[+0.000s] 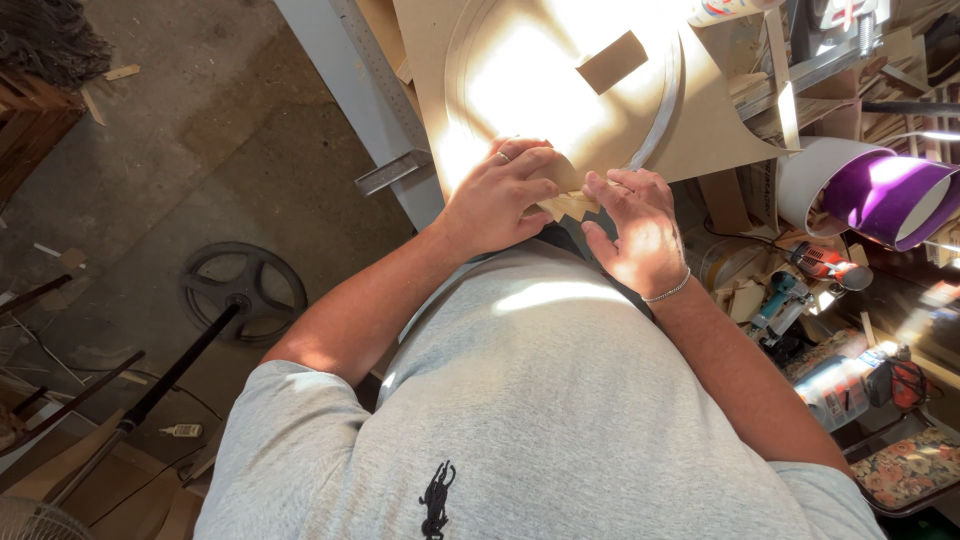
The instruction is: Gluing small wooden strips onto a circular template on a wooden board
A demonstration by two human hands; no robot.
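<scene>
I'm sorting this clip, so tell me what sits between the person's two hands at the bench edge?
In the head view, a pale zigzag-edged wood piece lies between the left hand and right hand, both touching it, at the round board's near edge.

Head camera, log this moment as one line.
left hand: pressing zigzag wood piece | right hand: steadying it | round board: beneath

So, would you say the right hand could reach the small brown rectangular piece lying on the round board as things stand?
Probably yes: the right hand rests at the round board's near edge, and the bare surface up to the rectangular piece looks unobstructed.
</scene>
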